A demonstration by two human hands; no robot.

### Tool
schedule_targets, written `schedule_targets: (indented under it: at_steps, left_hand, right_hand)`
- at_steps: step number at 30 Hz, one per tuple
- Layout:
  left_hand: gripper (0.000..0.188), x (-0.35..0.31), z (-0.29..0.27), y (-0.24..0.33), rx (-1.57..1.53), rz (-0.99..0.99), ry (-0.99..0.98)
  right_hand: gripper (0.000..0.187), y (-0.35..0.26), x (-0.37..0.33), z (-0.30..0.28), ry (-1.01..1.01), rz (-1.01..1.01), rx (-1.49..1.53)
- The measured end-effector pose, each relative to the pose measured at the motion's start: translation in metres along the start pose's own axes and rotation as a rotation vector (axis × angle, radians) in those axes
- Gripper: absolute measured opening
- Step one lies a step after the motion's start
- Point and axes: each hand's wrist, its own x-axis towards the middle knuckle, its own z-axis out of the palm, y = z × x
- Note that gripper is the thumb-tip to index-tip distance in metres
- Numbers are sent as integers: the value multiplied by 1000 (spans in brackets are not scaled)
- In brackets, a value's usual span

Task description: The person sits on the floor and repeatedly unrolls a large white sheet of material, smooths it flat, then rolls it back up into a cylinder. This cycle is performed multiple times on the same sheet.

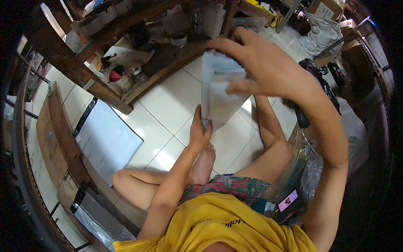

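Grasping the lower end of a pale, translucent plastic stack (pixel 221 101), the left hand (pixel 199 133) is pinching its near corner, with the thumb lying on one side and the fingers on the other. The stack is standing tilted on edge above the tiled floor (pixel 161 98), in front of the seated person. The right hand (pixel 268 63) is arching over its upper end with fingers spread, not clenching; blur is hiding whether any fingertip is touching the plastic.

The likeliest trouble is slipping: the left hand is gripping only one end, and the layers are looking thin and slick, so a weak pinch could let inner ones slide out or fan apart. A hasty sweep of the right hand could be catching just the outer layer, creasing it or knocking the upper end sideways. Anything dropping could be landing on the bare foot (pixel 203 164) or the tiles. The white black-edged sheet (pixel 110 136) is lying well apart, on the left.
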Motion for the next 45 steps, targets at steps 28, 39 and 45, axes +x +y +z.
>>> schedule_targets:
  at_steps: [28,39,45]
  left_hand:
    - [118,23,6,-92,294,-17,-463]
    - [106,8,16,-76,173,54,-320]
    - [91,25,1,-68,200,-30,-407]
  right_hand:
    - [56,19,24,1,-2,161,262]
    - [58,-5,53,-15,-355,129,130]
    - [65,7,38,-14,-164,258,219]
